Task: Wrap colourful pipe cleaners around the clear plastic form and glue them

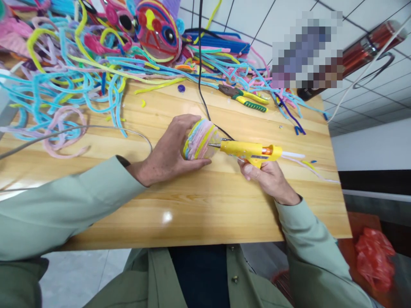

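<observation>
Your half-curled left hand (168, 147) is holding a clear rounded plastic form (215, 133), part under fuzzy pastel strips (201, 139), part bare, your right hand (271, 179) gripping a yellow plastic glue gun (240, 148).

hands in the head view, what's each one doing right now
Left hand: closed around the striped round piece.
Right hand: grip closed on the yellow glue gun, nozzle at the piece.

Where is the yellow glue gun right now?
In the head view, the glue gun is in the right hand, its nozzle at the striped object in the left hand.
</observation>
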`<state>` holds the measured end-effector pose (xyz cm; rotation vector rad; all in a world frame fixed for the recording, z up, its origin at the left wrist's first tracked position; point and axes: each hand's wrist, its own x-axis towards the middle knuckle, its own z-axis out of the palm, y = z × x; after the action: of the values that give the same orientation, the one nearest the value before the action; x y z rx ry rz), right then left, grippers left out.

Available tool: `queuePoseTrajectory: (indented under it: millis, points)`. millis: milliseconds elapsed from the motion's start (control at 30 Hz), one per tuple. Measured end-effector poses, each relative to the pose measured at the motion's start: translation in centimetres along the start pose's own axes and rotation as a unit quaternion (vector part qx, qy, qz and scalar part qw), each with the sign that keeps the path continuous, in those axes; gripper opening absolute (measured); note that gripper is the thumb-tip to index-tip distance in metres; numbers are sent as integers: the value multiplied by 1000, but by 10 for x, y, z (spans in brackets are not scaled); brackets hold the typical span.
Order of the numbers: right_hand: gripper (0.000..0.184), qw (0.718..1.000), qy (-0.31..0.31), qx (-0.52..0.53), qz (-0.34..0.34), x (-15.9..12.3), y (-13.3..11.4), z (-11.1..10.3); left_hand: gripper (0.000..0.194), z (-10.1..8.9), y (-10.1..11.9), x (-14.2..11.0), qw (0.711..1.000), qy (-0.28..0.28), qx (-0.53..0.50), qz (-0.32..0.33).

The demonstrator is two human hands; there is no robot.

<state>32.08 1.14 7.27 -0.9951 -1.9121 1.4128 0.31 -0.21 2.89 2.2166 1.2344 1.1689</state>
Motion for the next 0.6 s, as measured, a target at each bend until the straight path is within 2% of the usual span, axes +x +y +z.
queuePoseTrajectory:
  millis: [267, 367, 467, 600]
  points:
    - [55, 1000, 1, 15, -3, 1, -1, 0, 89, -1, -1, 1, 1000, 8, -4, 21]
    - [52, 998, 9, 67, 10, 1, 0, 0, 91, 0, -2, 1, 999, 15, 2, 44]
    - [42, 991, 22, 130, 32, 1, 0, 2, 87, 0, -2, 1, 999, 15, -2, 30]
    - [49, 981, 58, 179, 42, 4, -10, 1, 87, 1, -4, 1, 999, 27, -17, 20]
